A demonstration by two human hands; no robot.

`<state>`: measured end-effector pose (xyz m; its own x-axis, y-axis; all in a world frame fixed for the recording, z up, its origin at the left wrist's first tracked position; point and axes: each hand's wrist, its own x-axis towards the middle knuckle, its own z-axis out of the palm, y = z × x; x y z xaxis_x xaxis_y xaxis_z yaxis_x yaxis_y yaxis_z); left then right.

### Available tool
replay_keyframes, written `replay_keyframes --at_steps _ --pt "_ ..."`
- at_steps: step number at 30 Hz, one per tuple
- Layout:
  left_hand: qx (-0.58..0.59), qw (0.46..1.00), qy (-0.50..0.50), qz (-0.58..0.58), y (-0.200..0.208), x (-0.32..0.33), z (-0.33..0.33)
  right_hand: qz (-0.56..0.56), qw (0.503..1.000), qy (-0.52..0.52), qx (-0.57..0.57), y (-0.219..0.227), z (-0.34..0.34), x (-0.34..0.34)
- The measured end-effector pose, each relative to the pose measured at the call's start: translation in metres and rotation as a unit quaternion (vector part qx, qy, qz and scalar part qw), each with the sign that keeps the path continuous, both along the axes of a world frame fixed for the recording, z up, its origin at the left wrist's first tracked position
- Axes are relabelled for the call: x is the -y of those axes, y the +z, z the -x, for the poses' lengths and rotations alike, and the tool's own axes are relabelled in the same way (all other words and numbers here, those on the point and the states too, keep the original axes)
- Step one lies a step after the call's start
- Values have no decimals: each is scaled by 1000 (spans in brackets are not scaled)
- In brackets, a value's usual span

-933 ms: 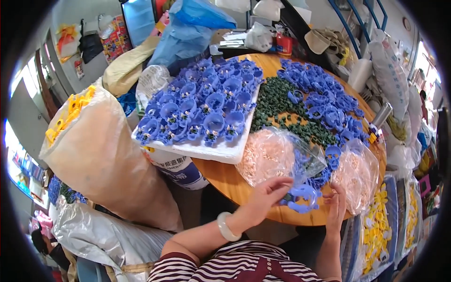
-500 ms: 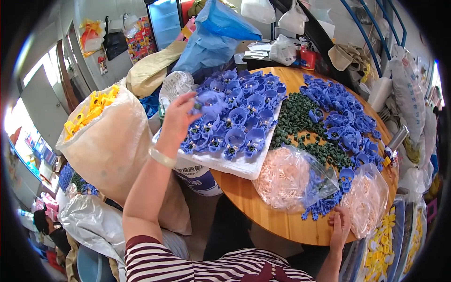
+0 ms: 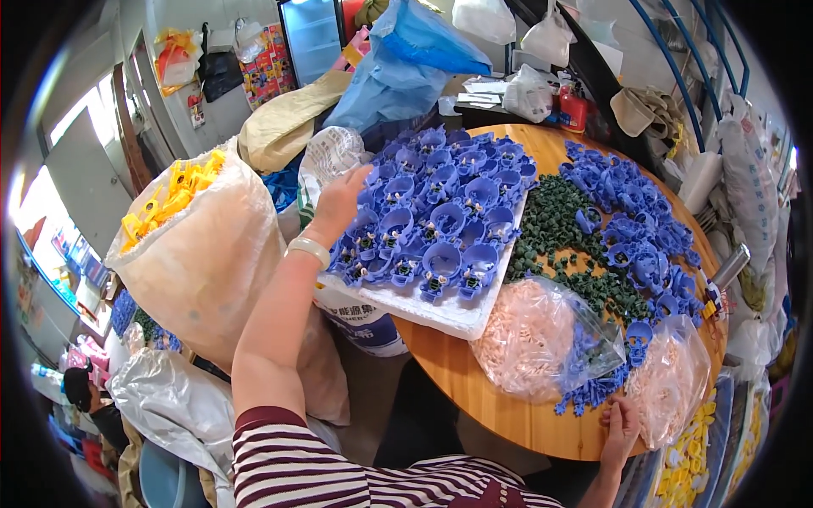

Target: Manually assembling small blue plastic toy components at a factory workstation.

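Note:
My left hand [image 3: 340, 206] is at the left edge of a white foam tray [image 3: 423, 306], its bent fingers against the blue plastic pieces there. What its fingertips hold is hidden. Rows of blue ring-shaped cup pieces [image 3: 447, 218], many with small dark-and-white figures attached, fill the tray. At the table's near edge my right hand [image 3: 622, 425] has its fingers curled together; anything inside them is too small to make out. Just beyond it lie small blue parts [image 3: 584, 394], between two clear bags of pale pink parts [image 3: 523, 339] [image 3: 669, 385].
The round wooden table [image 3: 440, 360] also bears dark green parts [image 3: 550, 212] and a heap of blue pieces [image 3: 648, 245]. On the left stands a big sack [image 3: 199, 245] topped with yellow parts [image 3: 174, 199]. Below the tray is a white-and-blue bucket [image 3: 360, 326].
My left hand, which held a blurred blue piece above the tray, has come down to the tray's left edge. My right hand stays by the small blue parts. The whole view has shifted slightly.

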<state>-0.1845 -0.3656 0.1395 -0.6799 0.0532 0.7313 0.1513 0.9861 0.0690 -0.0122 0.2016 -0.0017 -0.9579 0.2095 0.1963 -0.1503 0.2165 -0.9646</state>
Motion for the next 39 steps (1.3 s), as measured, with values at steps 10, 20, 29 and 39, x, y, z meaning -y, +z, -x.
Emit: replay_keyframes --at_steps 10,20,29,39 --pt "63 993 -77 64 -10 -9 -16 3 1000 19 -6 6 -5 -1" --pt "53 996 -56 54 22 -46 -34 -56 996 63 9 40 19 -3" --pt "123 935 -331 -35 16 -245 -107 -377 923 -19 -80 76 68 -32" --pt "285 759 -503 -299 -53 -324 -144 -448 890 68 -38 78 79 -52"
